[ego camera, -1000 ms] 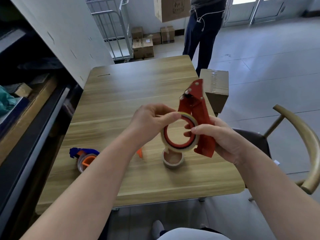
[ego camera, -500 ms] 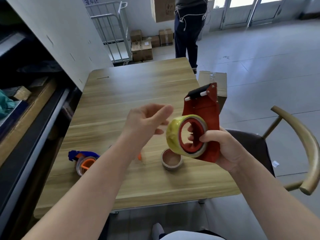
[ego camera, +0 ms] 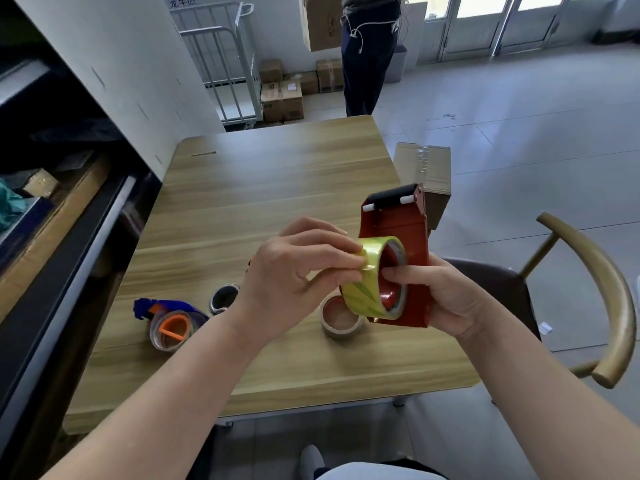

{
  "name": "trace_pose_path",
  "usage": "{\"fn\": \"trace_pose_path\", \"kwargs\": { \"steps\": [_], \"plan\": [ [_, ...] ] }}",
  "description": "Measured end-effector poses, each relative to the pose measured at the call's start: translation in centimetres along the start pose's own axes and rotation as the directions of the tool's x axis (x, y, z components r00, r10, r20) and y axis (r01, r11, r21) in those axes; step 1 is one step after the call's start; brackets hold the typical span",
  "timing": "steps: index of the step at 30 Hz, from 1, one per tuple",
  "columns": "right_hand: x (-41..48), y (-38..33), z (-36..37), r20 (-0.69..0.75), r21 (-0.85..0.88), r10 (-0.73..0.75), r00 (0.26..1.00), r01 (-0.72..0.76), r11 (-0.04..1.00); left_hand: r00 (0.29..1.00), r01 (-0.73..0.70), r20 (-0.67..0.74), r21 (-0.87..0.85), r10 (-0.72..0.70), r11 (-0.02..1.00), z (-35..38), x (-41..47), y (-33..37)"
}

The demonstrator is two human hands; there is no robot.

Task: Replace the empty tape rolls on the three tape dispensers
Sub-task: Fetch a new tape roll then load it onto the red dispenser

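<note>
Red plastic up in the air: the red dispenser (ego camera: 398, 230) is held above the bench (ego camera: 277, 174), black roller end pointing away. The right hand (ego camera: 440, 292) has its grip clamped round the dispenser's body, thumb lying across the hub. On that hub sits the yellow tape roll (ego camera: 374, 252). The left hand (ego camera: 294, 271), on the dispenser's left, has its grip pinched together on the roll's outer wrap, hunting the loose end, I'd say.

That roll should be light and stiff through its core, with a glossy, slippery face. The film is thin and likely to split if picked at crookedly, so better a nail under the tail, or hold it by the rims.

Directly under the dispenser an empty core (ego camera: 341, 322) lies flat. Well off to the dispenser's left rest a blue dispenser (ego camera: 169, 323) and a dark roll (ego camera: 224, 298). Beyond the dispenser stands a cardboard box (ego camera: 429, 168), and to its right a chair (ego camera: 588, 271). The dispenser hangs close to the bench's right edge, so anything dropped may go to the floor. Pulling tape away and leftward looks roomiest.
</note>
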State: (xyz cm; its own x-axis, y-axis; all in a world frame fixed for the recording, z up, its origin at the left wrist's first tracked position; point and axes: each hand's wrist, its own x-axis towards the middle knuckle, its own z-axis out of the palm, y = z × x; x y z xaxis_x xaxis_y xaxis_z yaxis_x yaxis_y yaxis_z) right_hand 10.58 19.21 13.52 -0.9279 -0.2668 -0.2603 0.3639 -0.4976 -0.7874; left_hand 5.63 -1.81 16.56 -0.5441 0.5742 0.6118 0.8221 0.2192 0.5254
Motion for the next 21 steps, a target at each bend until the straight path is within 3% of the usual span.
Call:
{"fn": "trace_pose_path", "kwargs": {
  "steps": [4,11,17,21],
  "plan": [
    [0.0,0.8,0.2,-0.025,-0.107,0.017,1.000,-0.020,0.994,0.998,-0.056,0.005,0.122,0.056,0.991,0.1,-0.1,0.6],
    [-0.7,1.3,0.4,-0.016,-0.196,-0.016,1.000,0.012,0.980,0.976,0.213,-0.047,0.038,-0.211,0.976,-0.2,0.3,1.7],
    [-1.4,0.6,1.1,0.060,-0.245,0.029,0.998,-0.013,0.969,0.988,0.110,-0.137,0.265,-0.075,0.958,0.2,1.1,2.3],
    [-1.8,0.2,1.6,0.129,-0.336,0.093,0.987,-0.045,0.941,0.968,0.211,-0.183,0.214,-0.173,0.954,0.3,1.9,2.1]
  ]
}}
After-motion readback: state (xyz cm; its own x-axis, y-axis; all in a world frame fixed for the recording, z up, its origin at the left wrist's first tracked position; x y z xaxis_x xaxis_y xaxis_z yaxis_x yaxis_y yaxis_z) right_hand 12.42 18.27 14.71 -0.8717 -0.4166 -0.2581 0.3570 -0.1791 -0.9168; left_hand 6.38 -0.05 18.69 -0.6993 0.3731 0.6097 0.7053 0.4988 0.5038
